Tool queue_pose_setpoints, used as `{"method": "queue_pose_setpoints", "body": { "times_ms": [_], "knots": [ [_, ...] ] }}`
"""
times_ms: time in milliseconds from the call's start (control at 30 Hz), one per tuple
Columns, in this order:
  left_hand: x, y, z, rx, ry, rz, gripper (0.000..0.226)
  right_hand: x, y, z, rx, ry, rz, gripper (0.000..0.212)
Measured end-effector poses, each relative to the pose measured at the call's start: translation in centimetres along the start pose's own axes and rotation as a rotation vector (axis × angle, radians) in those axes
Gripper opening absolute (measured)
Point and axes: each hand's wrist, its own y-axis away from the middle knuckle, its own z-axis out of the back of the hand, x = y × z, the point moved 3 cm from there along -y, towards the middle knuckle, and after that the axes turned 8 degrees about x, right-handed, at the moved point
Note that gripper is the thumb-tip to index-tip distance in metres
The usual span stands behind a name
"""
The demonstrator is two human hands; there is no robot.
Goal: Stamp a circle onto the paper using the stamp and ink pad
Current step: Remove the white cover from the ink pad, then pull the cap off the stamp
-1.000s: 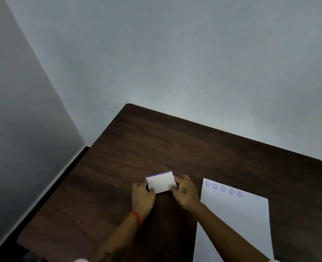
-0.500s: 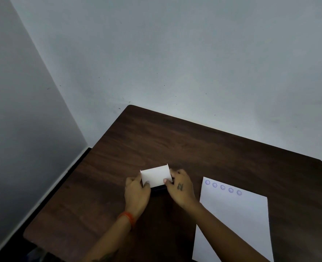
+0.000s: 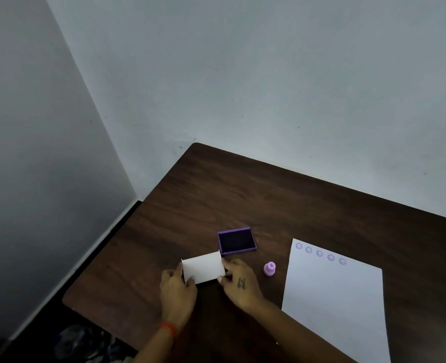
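1. Both hands pinched the white lid [image 3: 203, 268]: left hand [image 3: 176, 289] at its near-left corner, right hand [image 3: 238, 280] at its right edge.
2. The open ink pad [image 3: 237, 241] lay just beyond the right hand, the stamp [image 3: 269, 269] and paper [image 3: 334, 297] to its right.
3. Judged risk: withdrawing carelessly, the right hand could topple the stamp.

Dim, flat lighting overall. The wall [image 3: 269, 74] behind the table [image 3: 242, 195] is showing a soft brighter patch just above the table's far edge and fading toward the upper corners. No hard shadows; only a faint dark one is sitting under the white lid [image 3: 203, 267]. The paper [image 3: 334, 297] is reading as the brightest area, no glare. Wide-angle distortion is bending the table's edges. Floor clutter left of the table's near corner is lying murky and blurred.
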Motion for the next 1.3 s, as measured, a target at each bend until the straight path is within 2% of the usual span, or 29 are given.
{"method": "queue_pose_setpoints", "body": {
  "times_ms": [300, 433, 533, 700, 800, 867, 1067, 1167, 1300],
  "knots": [
    [0.9, -0.4, -0.3, 0.035, -0.118, -0.006, 0.053, -0.2, -0.1, -0.4, 0.071, 0.021, -0.011, 0.057],
    [0.2, -0.3, -0.3, -0.038, -0.166, -0.012, 0.066, -0.1, -0.1, 0.3, 0.071, -0.070, 0.009, 0.058],
    [-1.8, -0.3, -0.5, -0.079, -0.168, -0.160, 0.068, 0.0, 0.2, 1.9, -0.006, -0.170, 0.050, 0.057],
    [-6.1, -0.3, -3.0, 0.066, -0.047, -0.460, 0.071, -0.8, 1.2, 6.2, -0.264, -0.280, 0.078, 0.047],
    [-7.7, -0.2, -5.3, 0.187, -0.045, -0.510, 0.075, -2.2, 2.0, 8.0, -0.400, -0.282, 0.036, 0.044],
    [-8.4, -0.3, -6.8, 0.257, -0.064, -0.519, 0.075, -3.5, 2.4, 8.4, -0.427, -0.292, -0.036, 0.044],
    [-9.0, -0.7, -10.3, 0.428, -0.053, -0.520, 0.056, -6.8, 3.3, 7.0, -0.425, -0.307, -0.165, 0.038],
    [-8.8, -1.0, -11.3, 0.421, -0.107, -0.530, 0.034, -7.3, 3.5, 6.3, -0.401, -0.344, -0.150, 0.029],
    [-8.7, -1.6, -12.1, 0.391, -0.132, -0.523, 0.021, -7.5, 3.4, 6.3, -0.411, -0.299, -0.103, 0.025]
  ]
}}
